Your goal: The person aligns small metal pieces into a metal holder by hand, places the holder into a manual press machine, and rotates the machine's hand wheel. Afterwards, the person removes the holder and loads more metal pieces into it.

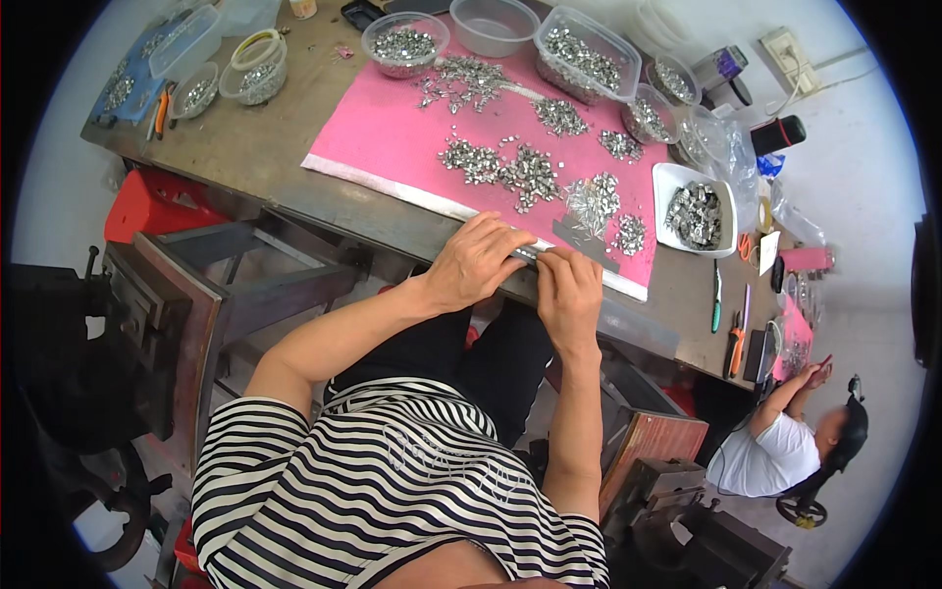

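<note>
My left hand (479, 261) and my right hand (570, 287) meet at the front edge of the workbench. Fingers of both are closed on a short, narrow silvery strip (528, 252), which spans the gap between them; its exact kind is too small to make out. Just beyond lies a pink mat (378, 128) with a white front border. A pile of small shiny metal pieces (531, 178) sits on it, near a heap of thin silvery pieces (593, 203). Beside my right hand, a flat grey bar (583, 245) rests partly under that heap.
Clear tubs (589, 64) of metal pieces line the back. A white tray (728, 221) stands right of the mat, with orange-handled pliers (736, 351) nearer me. A co-worker in a white shirt (770, 456) sits at right. Below left are a red stool (147, 201) and a vise (147, 304).
</note>
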A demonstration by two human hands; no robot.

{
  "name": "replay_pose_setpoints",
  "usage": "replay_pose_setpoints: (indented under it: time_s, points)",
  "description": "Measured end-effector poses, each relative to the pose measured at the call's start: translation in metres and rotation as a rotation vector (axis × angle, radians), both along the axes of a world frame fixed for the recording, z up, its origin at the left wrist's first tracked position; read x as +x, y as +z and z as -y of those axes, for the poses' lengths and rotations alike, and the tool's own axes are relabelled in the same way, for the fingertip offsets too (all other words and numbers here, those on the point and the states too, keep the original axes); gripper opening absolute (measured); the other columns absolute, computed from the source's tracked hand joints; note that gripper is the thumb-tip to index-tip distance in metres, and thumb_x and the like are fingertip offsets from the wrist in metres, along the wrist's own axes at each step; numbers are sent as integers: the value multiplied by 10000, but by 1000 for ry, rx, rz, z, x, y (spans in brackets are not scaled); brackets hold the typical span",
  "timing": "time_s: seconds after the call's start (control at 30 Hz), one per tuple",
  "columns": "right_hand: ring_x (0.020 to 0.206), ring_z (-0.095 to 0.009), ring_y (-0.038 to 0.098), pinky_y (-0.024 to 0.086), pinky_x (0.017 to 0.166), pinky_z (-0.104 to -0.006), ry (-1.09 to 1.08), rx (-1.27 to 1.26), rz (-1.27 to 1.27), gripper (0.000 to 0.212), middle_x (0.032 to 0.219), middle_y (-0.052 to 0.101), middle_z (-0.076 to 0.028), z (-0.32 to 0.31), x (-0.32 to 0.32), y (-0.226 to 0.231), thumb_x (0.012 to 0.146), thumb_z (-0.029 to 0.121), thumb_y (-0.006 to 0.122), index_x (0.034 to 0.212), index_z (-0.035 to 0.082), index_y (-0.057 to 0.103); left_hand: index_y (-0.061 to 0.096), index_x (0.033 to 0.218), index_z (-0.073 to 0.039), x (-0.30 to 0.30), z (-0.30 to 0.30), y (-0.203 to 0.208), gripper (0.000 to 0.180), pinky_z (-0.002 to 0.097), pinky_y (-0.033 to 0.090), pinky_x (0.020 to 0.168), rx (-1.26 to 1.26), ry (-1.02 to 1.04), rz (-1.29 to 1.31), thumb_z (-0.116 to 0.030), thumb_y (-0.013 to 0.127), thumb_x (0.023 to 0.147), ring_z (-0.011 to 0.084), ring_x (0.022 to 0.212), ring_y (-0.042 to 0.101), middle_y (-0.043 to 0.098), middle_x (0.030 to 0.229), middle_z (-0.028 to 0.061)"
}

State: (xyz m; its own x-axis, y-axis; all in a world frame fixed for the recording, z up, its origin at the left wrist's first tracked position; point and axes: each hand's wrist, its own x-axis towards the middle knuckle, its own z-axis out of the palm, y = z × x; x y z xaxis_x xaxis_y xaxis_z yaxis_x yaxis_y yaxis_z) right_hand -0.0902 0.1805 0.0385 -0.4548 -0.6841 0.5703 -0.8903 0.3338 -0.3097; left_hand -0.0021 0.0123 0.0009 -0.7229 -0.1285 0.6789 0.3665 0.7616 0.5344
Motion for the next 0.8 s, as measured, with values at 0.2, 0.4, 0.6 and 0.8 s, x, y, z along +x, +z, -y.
replay_pose_setpoints:
  time_s: [0.2,0.4,0.6,0.8]
  points:
    - [859,-250,687,524,785,-335,-129,-107,338,162,939,696,-128,-17,-9,7,900,-5,695,1062,-3,699,625,1197,-29,1,5,-2,372,490,459,1046,-10,4,27,-90,746,851,303,1018,637,670,1077,108]
    - [856,-169,672,529,785,-294,-111,-154,619,174,918,699,-80,-35,-24,-3,866,35,752,1030,-9,716,630,1188,-35,-8,-4,4,378,484,459,1047,-42,7,35,-109,758,841,316,1032,637,664,1081,122]
    - [777,-261,660,516,701,-367,150,-125,524,151,850,672,-105,-25,-46,-24,865,143,773,944,25,723,621,1192,-28,2,7,-13,344,521,427,1082,-88,68,74,-91,746,878,365,1064,630,680,1119,136]
    - [863,-337,592,481,798,-423,45,-17,77,135,926,603,-133,-27,-20,-19,863,44,689,940,20,581,616,1200,-15,-3,4,-12,326,515,409,1105,-73,6,89,-48,721,893,346,1077,633,679,1124,137]
